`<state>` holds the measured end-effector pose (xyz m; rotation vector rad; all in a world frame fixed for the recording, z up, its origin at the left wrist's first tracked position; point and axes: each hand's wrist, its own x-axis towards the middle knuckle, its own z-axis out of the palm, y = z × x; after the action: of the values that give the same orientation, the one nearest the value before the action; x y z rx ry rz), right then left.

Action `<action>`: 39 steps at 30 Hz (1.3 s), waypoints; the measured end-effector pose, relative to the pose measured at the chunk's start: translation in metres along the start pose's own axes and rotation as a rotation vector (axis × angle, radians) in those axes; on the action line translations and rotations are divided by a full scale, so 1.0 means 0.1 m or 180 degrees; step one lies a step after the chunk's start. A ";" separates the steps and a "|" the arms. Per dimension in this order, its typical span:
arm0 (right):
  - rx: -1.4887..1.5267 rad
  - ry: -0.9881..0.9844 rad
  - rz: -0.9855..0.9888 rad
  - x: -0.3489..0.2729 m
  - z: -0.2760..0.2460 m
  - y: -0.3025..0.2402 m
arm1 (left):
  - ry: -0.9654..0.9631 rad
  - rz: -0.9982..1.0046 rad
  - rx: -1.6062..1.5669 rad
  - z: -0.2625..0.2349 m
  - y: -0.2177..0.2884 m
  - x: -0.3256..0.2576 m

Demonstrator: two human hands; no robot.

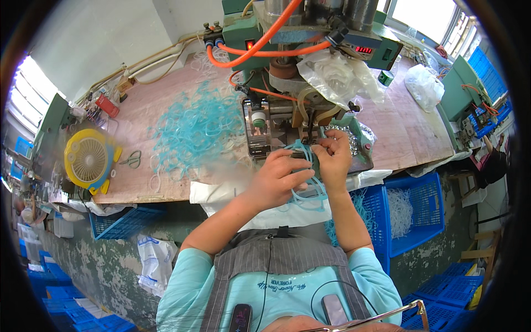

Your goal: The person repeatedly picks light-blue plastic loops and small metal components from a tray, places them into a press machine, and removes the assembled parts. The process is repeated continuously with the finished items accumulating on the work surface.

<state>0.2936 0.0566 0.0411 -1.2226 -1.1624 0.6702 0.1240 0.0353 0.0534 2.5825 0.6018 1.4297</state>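
Note:
My left hand (282,176) is closed on a light-blue, see-through plastic strap piece (316,199) with thin loops, which hangs down between my hands. Its upper end reaches the work spot under a green press machine (310,105). On the other side of that spot, my right hand (335,159) has thumb and forefinger pinched together by the piece. What lies between those fingertips is too small to make out. Just behind my right hand sits a tray of small shiny metal parts (345,138).
A loose heap of blue plastic straps (196,130) covers the table's left part, near scissors (131,160) and a yellow fan (88,160). Orange hoses (260,55) loop around the press. Blue crates (417,213) stand below the table's right side. A plastic bag (425,87) lies behind.

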 end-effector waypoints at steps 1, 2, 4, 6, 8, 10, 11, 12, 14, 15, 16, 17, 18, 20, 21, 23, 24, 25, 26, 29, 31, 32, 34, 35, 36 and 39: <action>-0.0022 -0.0011 -0.0169 0.00 0.02 -0.02 | -0.0004 -0.0033 -0.0012 0.01 -0.01 -0.01; -0.0074 0.0001 -0.0166 0.00 0.03 -0.03 | 0.0000 -0.0031 -0.0028 0.01 -0.02 -0.02; -0.0072 0.0040 -0.0129 0.00 0.07 -0.07 | -0.0025 -0.0019 -0.0056 0.00 -0.01 -0.05; 0.0135 0.0047 -0.0098 0.01 0.13 -0.10 | -0.0056 0.0038 -0.0075 -0.02 0.03 -0.08; 0.0359 0.0065 -0.0100 0.02 0.18 -0.13 | 0.0019 0.0139 -0.0115 -0.02 0.05 -0.08; 0.0606 0.0051 -0.0102 0.03 0.21 -0.12 | 0.0104 0.0219 -0.0219 0.00 0.06 -0.06; 0.0691 0.0052 -0.0089 0.03 0.21 -0.09 | 0.0066 0.0195 -0.0273 0.01 0.06 -0.05; 0.0735 0.0064 0.0057 0.04 0.20 -0.05 | 0.0025 0.0172 -0.0330 0.04 0.04 -0.04; 0.0203 -0.0181 -0.0304 0.11 0.03 0.10 | -0.0084 0.0147 -0.0376 0.07 0.00 -0.03; -0.0080 -0.0345 -0.0672 0.18 -0.09 0.21 | -0.0146 0.0145 -0.0360 0.09 -0.02 -0.03; -0.0130 -0.0171 -0.0665 0.28 -0.20 0.35 | -0.0209 0.0127 -0.0337 0.10 -0.04 -0.03; -0.0996 0.0292 -0.0682 0.41 -0.35 0.50 | -0.0185 0.0153 -0.0369 0.11 -0.06 -0.04; -0.1637 0.0601 -0.1020 0.54 -0.50 0.66 | -0.0165 0.0150 -0.0393 0.11 -0.07 -0.05; -0.1706 0.0849 0.0049 0.72 -0.72 0.99 | -0.0113 0.0147 -0.0396 0.12 -0.08 -0.07; -0.1948 0.0654 0.0103 0.72 -0.84 1.11 | -0.0078 0.0154 -0.0377 0.13 -0.08 -0.08; -0.1989 0.0425 0.0007 0.73 -0.92 1.28 | -0.0016 0.0162 -0.0359 0.14 -0.08 -0.08; -0.2515 0.0281 -0.0528 0.69 -0.92 1.34 | 0.0005 0.0156 -0.0366 0.15 -0.07 -0.09; -0.3015 0.0209 -0.0871 0.63 -0.90 1.37 | 0.0033 0.0149 -0.0386 0.15 -0.07 -0.09; -0.3380 0.0169 -0.1479 0.60 -0.87 1.38 | 0.0036 0.0147 -0.0371 0.15 -0.07 -0.09; -0.3497 -0.0006 -0.1232 0.58 -0.79 1.34 | 0.0065 0.0129 -0.0325 0.15 -0.06 -0.08; -0.3274 0.0070 -0.1058 0.58 -0.78 1.30 | 0.0076 0.0138 -0.0273 0.14 -0.04 -0.09; -0.3144 0.0114 -0.1112 0.57 -0.77 1.29 | 0.0050 0.0129 -0.0146 0.14 -0.02 -0.09; -0.3064 0.0425 -0.1469 0.55 -0.75 1.28 | 0.0032 0.0138 0.0110 0.15 0.01 -0.13; -0.3210 0.0367 -0.1538 0.54 -0.76 1.28 | 0.0192 0.0057 0.0238 0.16 0.02 -0.17; -0.3355 0.0308 -0.1605 0.53 -0.76 1.28 | 0.0354 -0.0048 0.0367 0.17 0.04 -0.23; -0.3419 0.0101 -0.1445 0.53 -0.77 1.29 | 0.0620 -0.0637 0.0470 0.17 0.02 -0.52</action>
<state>0.4055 0.1109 -0.0593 -1.7168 -1.7744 -0.4031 0.1137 0.0134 0.0039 2.4181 0.9971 1.6343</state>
